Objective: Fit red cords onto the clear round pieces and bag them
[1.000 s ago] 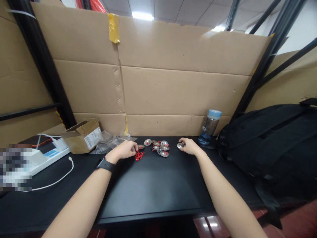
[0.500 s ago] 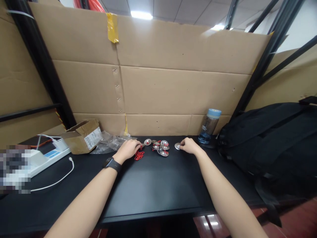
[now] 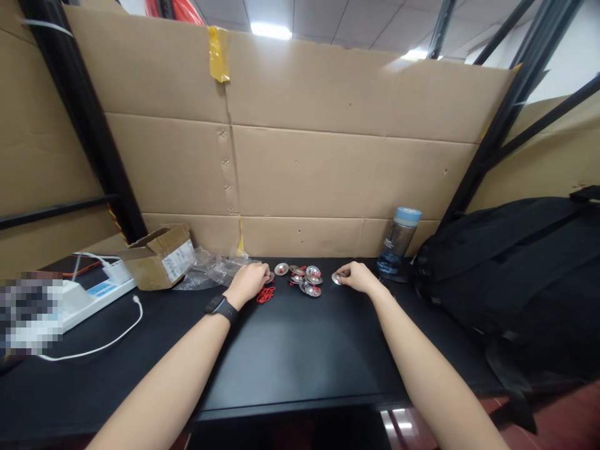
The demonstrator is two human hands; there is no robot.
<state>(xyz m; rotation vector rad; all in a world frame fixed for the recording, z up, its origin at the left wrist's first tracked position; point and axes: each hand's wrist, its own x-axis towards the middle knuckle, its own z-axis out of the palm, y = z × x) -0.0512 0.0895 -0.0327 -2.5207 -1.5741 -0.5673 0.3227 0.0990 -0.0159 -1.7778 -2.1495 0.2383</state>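
Observation:
Small silvery finger cymbals with red cords lie on the black table. My left hand is closed at the left of the group, its fingertips on a cymbal that they partly hide. Just below those fingers is a bunched red cord. A single cymbal rests a little to the right of the hand, beside a heap of several cymbals. On the right, apart from the heap, my right hand pinches another cymbal by its right edge, low at the table surface.
At the left stand an open cardboard box, crumpled clear plastic and a white power strip with a cable. A water bottle and black backpack are on the right. A cardboard wall closes the back.
My left hand has shifted slightly right and rolled over its cymbal, hiding more of it. My right fingers have moved slightly further over the right cymbal. The heap looks unchanged.

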